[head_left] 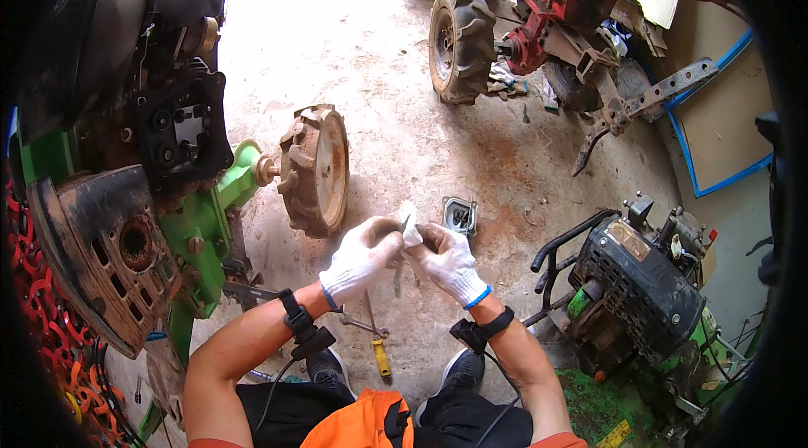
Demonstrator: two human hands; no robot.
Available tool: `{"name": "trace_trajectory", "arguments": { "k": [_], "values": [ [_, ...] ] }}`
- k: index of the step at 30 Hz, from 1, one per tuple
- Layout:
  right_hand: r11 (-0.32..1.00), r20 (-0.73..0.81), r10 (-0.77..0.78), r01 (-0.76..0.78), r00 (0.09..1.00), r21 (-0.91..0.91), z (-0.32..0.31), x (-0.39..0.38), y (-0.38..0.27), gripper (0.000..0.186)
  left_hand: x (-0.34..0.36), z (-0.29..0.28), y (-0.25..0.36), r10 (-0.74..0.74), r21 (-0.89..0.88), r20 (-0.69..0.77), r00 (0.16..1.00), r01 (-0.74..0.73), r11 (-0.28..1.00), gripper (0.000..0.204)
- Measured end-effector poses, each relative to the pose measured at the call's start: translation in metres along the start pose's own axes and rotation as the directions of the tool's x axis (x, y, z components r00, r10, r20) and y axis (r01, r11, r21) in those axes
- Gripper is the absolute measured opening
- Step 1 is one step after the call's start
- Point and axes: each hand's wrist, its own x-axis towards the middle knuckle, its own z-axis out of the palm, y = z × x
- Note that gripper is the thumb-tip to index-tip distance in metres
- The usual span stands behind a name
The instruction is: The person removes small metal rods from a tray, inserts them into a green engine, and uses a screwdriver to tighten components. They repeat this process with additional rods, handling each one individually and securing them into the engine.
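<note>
My left hand and right hand, white-gloved, both pinched closed on a white scrap held between them, yellow screwdriver on the floor below, grey box beyond my right hand, red tractor farthest.

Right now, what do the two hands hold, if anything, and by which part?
A small white piece, perhaps cloth; the left hand and right hand appear to pinch it by its lower part.
</note>
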Motion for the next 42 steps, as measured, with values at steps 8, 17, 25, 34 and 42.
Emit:
{"name": "trace_trajectory", "arguments": {
  "k": [8,17,25,34,42],
  "values": [
    [0.983,0.074,-0.114,0.123,0.991,-0.133,-0.005,0.003,-0.011,0.035,0.011,-0.003,-0.009,0.137,0.185,-0.104,0.985,-0.116,0.976,0.038],
    [0.981,-0.027,0.065,-0.059,0.998,0.187,-0.002,0.025,-0.01,0.05,0.006,0.001,0.0,0.426,0.478,-0.085,0.901,-0.338,0.811,0.037],
    [0.998,0.045,0.003,0.0,0.999,-0.066,-0.007,0.016,-0.019,0.031,-0.005,0.008,0.014,0.323,0.505,-0.107,0.94,-0.228,0.832,0.041],
    [0.947,-0.157,0.083,-0.029,0.984,0.321,-0.036,0.036,-0.017,0.026,0.004,0.006,0.017,0.285,0.324,-0.136,0.949,-0.229,0.918,0.034],
    [0.983,0.183,0.133,-0.153,0.974,0.102,-0.003,0.014,-0.016,0.033,0.009,-0.002,0.006,0.097,0.294,-0.134,0.986,-0.054,0.954,0.034]
  ]
}}
